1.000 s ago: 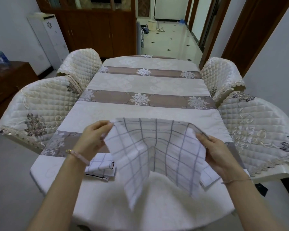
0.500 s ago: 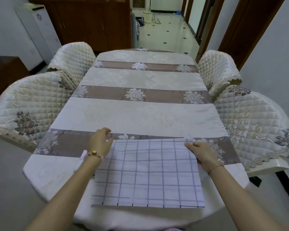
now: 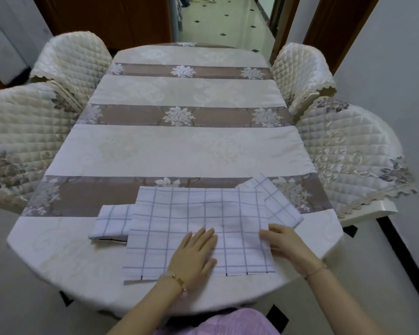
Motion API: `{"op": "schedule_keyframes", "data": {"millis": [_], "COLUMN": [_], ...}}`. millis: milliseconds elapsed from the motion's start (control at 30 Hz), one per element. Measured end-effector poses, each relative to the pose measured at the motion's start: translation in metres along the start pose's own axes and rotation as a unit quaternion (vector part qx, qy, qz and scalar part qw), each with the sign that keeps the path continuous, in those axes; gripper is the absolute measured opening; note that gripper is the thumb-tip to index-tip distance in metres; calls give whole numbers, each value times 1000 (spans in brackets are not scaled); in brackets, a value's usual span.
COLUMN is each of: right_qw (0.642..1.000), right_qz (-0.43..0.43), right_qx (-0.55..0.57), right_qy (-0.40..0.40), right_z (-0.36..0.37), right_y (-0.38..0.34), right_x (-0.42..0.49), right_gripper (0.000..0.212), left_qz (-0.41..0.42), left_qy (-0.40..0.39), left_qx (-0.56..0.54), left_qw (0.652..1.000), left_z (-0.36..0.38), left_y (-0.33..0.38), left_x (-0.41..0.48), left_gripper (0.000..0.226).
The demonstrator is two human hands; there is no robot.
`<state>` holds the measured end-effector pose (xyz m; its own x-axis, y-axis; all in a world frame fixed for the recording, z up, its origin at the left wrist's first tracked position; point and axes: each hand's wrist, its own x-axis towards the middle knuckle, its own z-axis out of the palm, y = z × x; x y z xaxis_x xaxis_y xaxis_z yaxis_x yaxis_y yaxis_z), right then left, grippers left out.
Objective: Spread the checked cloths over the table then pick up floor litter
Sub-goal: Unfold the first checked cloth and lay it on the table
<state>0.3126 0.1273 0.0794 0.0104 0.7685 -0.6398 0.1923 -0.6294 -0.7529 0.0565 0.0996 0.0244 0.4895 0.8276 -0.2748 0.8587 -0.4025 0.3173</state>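
1. Your left hand (image 3: pixel 194 255): released, palm down and fingers straight, pressing the near middle of the spread checked cloth (image 3: pixel 198 221).
2. Your right hand (image 3: pixel 286 245): released, fingers stretched out and resting on that cloth's right edge. No pinch shows.
3. Spread checked cloth: lies flat at the near end of the table (image 3: pixel 58 257), its near hem close to the table's edge.
4. Folded checked cloth (image 3: pixel 111 222): at the left, partly tucked under the spread one.
5. Second folded checked cloth (image 3: pixel 278 201): at the right far corner, partly covered as well.
6. Striped floral tablecloth (image 3: pixel 186 148): bare beyond the cloths to the far end.
7. Quilted chairs (image 3: pixel 348 146): two on each side, drawn up close.
8. Tiled corridor (image 3: pixel 223 25): beyond the far end.

Containers: none in view.

Step in hand, as judged: smoothing the first cloth. The next move calls for lifting a folded cloth out without dragging the spread one, then opening it further up the table. The litter step is not yet begun.
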Motion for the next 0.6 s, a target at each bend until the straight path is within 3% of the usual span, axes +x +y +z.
{"op": "schedule_keyframes", "data": {"millis": [100, 200, 267, 467, 533, 600], "right_qw": [999, 998, 998, 994, 993, 990], "right_qz": [-12, -23, -33, -86, -102, -118], "right_qx": [-39, -34, 1, 56, 58, 72], "right_qy": [26, 39, 46, 22, 3, -13], "right_z": [0, -1, 1, 15, 20, 23], "right_y": [20, 33, 33, 10, 3, -1], "right_x": [-16, -24, -31, -38, -38, -38], "right_gripper": [5, 21, 18, 29, 42, 64], "left_qz": [-3, 9, 5, 64, 59, 28], "left_qy": [30, 51, 89, 143, 159, 163], "left_qx": [-2, 3, -13, -181, -220, -268], "left_qw": [1000, 999, 996, 971, 961, 949], "left_z": [2, 0, -5, -47, -54, -59], "left_y": [-2, 3, 9, 58, 69, 70], "left_x": [0, 1, 1, -1, 0, 3], "left_gripper": [53, 49, 45, 77, 74, 57]}}
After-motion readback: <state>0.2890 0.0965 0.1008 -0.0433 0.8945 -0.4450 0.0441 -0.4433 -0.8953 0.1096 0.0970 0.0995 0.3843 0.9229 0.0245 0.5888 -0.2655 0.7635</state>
